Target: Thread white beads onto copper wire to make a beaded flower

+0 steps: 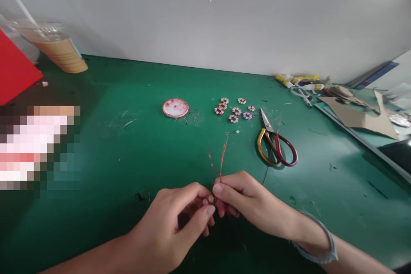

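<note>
My left hand (pixel 180 218) is curled at the front of the table, with small pale beads (pixel 208 200) pinched between its thumb and fingers. Right beside it, my right hand (pixel 245 195) has thumb and forefinger closed on a thin coppery-red wire (pixel 222 158), whose loose end sticks up above the fingers. The two hands' fingertips nearly meet. Beyond them lie several small bead rings (pixel 236 111) in red, white and purple. A single bead (pixel 237 131) rests just in front of the rings. How the beads and wire join is too small to make out.
Scissors (pixel 268 126) with red and gold handles lie right of the rings. A round dish (pixel 175 108) with beads stands mid-table. A drink cup (pixel 61 51) is at the back left; glue tubes (pixel 298 80) and cut cardboard (pixel 356 113) are at the right.
</note>
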Demonstrator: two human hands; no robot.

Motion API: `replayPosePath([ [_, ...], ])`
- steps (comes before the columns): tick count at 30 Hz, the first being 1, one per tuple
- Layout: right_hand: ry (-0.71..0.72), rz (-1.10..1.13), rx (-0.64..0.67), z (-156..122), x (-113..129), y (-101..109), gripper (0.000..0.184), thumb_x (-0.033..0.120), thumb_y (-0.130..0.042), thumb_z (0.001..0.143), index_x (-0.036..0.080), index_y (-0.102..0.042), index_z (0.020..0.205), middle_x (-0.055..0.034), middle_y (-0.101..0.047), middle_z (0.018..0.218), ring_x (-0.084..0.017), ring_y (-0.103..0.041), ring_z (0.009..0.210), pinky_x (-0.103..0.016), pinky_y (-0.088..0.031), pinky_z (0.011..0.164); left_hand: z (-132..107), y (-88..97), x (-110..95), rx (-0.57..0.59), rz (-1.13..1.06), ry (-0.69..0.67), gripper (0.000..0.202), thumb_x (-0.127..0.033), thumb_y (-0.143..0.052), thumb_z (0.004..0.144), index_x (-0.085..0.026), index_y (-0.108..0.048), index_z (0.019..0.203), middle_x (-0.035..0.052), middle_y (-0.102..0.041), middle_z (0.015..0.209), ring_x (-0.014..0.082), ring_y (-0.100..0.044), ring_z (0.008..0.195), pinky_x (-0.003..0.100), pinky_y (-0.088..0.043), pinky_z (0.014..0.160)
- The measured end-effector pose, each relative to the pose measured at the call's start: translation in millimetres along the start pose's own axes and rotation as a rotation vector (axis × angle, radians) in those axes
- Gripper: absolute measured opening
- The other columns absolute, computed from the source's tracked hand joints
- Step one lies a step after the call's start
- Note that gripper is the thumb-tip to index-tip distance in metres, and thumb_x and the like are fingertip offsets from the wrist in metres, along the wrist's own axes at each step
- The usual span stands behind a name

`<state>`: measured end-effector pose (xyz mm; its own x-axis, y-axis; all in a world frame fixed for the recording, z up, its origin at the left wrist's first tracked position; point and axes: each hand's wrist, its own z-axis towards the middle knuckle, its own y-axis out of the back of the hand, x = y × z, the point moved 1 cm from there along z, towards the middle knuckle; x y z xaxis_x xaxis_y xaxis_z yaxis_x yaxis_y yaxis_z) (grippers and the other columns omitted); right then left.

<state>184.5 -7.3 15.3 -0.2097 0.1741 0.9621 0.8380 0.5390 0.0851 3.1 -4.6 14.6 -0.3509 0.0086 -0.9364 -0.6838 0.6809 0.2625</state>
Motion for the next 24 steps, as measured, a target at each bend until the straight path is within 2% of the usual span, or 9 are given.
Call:
replayPosePath([
  [5,-0.007,-0.045,0.007,-2.6,2.3,3.8,0.042,0.037,-0.043,0.100,0.014,-0.058,0.068,0.0016,-0.052,0.062,-0.008,-0.044,0.056,-0.019,-0.036,0.053,0.2,-1.8,2.0,-0.012,-0.082,0.047,0.023,-0.031,-0.046,0.094,-0.018,-0.062,0.083,0.0011,-0.067,0.070,0.0147,-0.066,0.060,0.021,-0.051,0.053],
  [10,0.067,-0.152,0.029,-2.4,1.9,3.2,0.036,0.039,-0.064,0.088,0.014,-0.056,0.063,0.0037,-0.049,0.056,-0.008,-0.040,0.052,-0.019,-0.030,0.047,2.4,-1.7,2.2,0.031,-0.039,0.044,0.027,-0.033,-0.047,0.095,-0.017,-0.062,0.079,0.0013,-0.067,0.067,0.0144,-0.064,0.058,0.021,-0.051,0.053],
  [15,0.050,-0.118,0.040,-0.4,-2.6,2.4,0.041,0.038,-0.055,0.094,0.014,-0.055,0.061,0.0035,-0.050,0.054,-0.007,-0.040,0.048,-0.019,-0.031,0.046,3.0,-3.6,2.2,0.115,-0.189,0.026,0.024,-0.027,-0.043,0.097,-0.016,-0.063,0.089,0.0020,-0.067,0.071,0.0147,-0.065,0.061,0.021,-0.051,0.053],
  [19,0.080,-0.074,0.027,0.4,-2.1,2.4,0.042,0.037,-0.053,0.096,0.014,-0.053,0.060,0.0041,-0.050,0.054,-0.006,-0.040,0.050,-0.018,-0.031,0.047,2.7,-4.7,4.4,0.095,-0.281,0.035,0.024,-0.027,-0.043,0.097,-0.017,-0.063,0.088,0.0023,-0.067,0.073,0.0157,-0.066,0.063,0.022,-0.051,0.053],
  [24,0.116,-0.013,0.035,1.5,-0.6,-0.1,0.040,0.033,-0.052,0.097,0.014,-0.052,0.062,0.0043,-0.052,0.057,-0.005,-0.043,0.052,-0.016,-0.033,0.049,2.1,-6.2,6.3,0.056,-0.277,0.032,0.024,-0.028,-0.044,0.097,-0.017,-0.063,0.086,0.0022,-0.067,0.072,0.0154,-0.067,0.062,0.021,-0.052,0.052],
])
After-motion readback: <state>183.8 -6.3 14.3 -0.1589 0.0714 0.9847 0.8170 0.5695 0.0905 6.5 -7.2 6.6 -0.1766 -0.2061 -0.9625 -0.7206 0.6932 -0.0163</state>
